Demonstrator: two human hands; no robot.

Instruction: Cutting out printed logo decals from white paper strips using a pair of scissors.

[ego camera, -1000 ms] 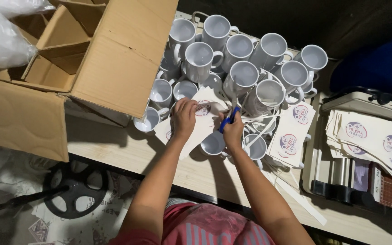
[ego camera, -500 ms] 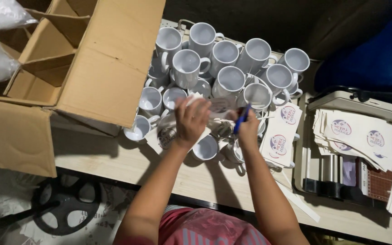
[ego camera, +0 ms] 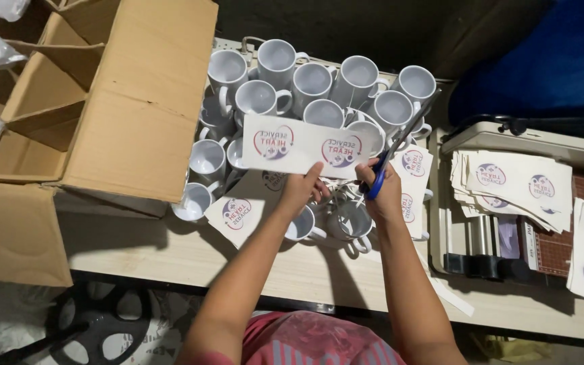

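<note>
Paper strip [ego camera: 305,145] in left hand [ego camera: 300,190], right hand [ego camera: 383,192] – blue scissors [ego camera: 393,149]

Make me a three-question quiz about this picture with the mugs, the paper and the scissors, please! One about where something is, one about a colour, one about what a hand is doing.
1. Where is the open cardboard box?
A. left of the mugs
B. right of the mugs
C. under the table

2. What colour are the scissors' handles?
A. green
B. blue
C. yellow

3. What is the left hand doing?
A. lying flat on the table
B. lifting a mug
C. holding up a printed paper strip

Answers:
1. A: the box sits to the left of the cluster of white mugs.
2. B: blue handles show in the right hand.
3. C: its fingers pinch the lower edge of the printed paper strip, which is raised above the mugs.
</note>
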